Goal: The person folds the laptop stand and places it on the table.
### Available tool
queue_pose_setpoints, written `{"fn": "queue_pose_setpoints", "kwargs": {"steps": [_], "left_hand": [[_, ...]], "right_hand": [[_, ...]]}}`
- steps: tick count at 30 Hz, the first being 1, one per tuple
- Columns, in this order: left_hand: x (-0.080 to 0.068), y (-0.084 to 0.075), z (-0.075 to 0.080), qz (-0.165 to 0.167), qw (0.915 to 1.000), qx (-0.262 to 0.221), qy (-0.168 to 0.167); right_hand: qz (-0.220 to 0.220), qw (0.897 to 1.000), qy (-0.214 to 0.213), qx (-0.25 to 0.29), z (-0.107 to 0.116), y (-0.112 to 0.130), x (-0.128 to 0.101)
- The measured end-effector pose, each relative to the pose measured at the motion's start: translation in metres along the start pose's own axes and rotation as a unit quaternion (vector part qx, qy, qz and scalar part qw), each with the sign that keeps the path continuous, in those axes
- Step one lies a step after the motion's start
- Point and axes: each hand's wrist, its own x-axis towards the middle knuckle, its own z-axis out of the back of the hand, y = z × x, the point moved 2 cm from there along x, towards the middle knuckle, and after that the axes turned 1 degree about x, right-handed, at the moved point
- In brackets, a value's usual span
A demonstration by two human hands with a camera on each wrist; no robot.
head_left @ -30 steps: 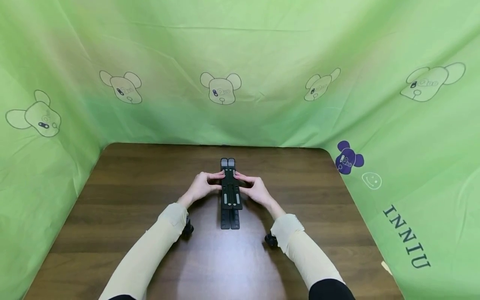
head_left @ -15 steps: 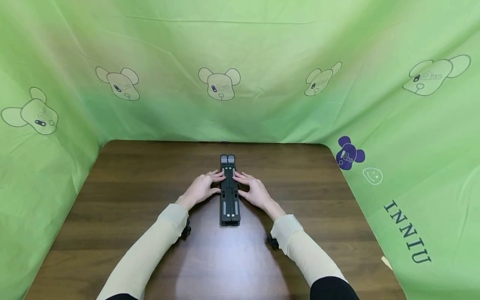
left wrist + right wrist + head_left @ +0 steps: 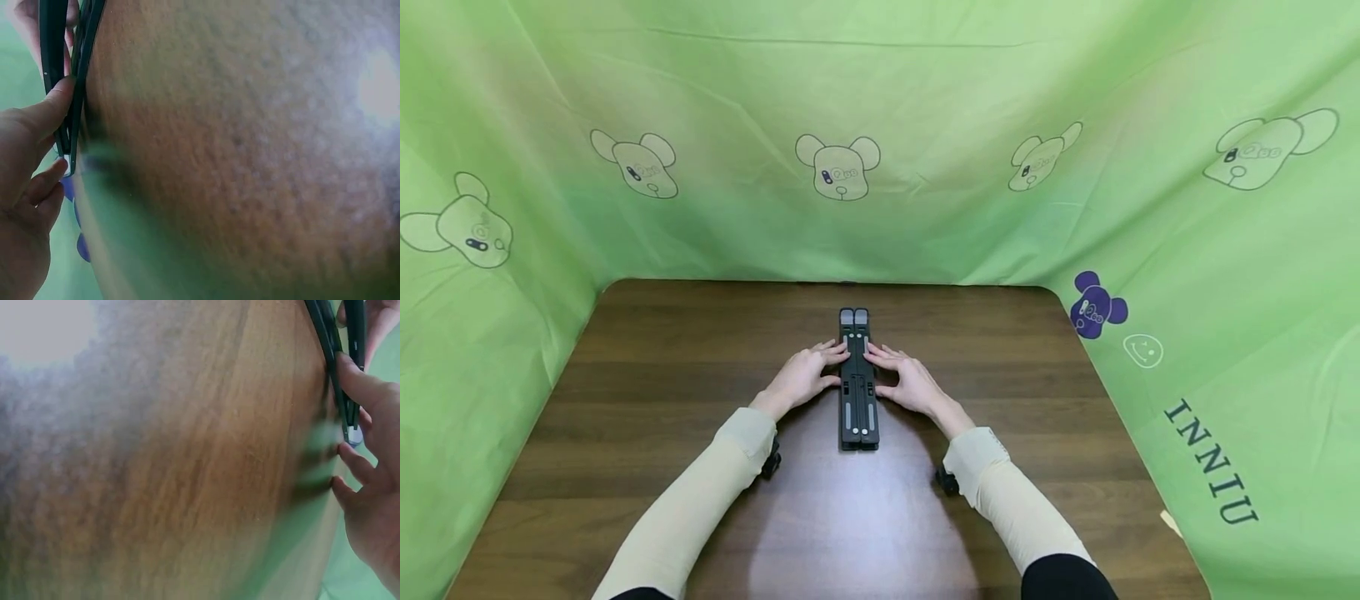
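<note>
A black folding laptop stand (image 3: 859,400), folded into a narrow double bar with grey pads, lies lengthwise on the wooden table (image 3: 700,325). My left hand (image 3: 801,379) grips its left side, fingertips over the upper edge and thumb lower on the flank. From the right, my right hand (image 3: 913,383) holds the opposite side in much the same way. In the left wrist view, the left thumb (image 3: 59,94) presses the stand's upper bar, and a narrow gap shows between upper and lower bars. The right wrist view shows the right thumb (image 3: 353,378) against the bars (image 3: 355,337).
A green cloth (image 3: 925,233) with printed bear heads hangs round the back and both sides of the table. Dark wrist-worn devices (image 3: 771,460) sit beneath the rolled sleeve cuffs. A small pale piece (image 3: 1171,523) lies at the table's right edge.
The stand's upper part has come down over the lower bars, whose near ends stuck out before. Both hands have lowered slightly with it. Over the last half second little has moved.
</note>
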Motion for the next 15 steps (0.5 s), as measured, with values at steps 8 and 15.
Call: {"fn": "queue_pose_setpoints", "kwargs": {"steps": [8,15], "left_hand": [[-0.003,0.003,0.0,-0.019,0.9998,-0.006,0.001],[-0.013,0.006,-0.005,-0.005,0.9998,-0.014,0.016]], "right_hand": [[-0.013,0.998,0.057,0.004,0.006,0.007,0.003],[-0.031,0.994,0.105,0.005,0.005,0.012,-0.001]]}}
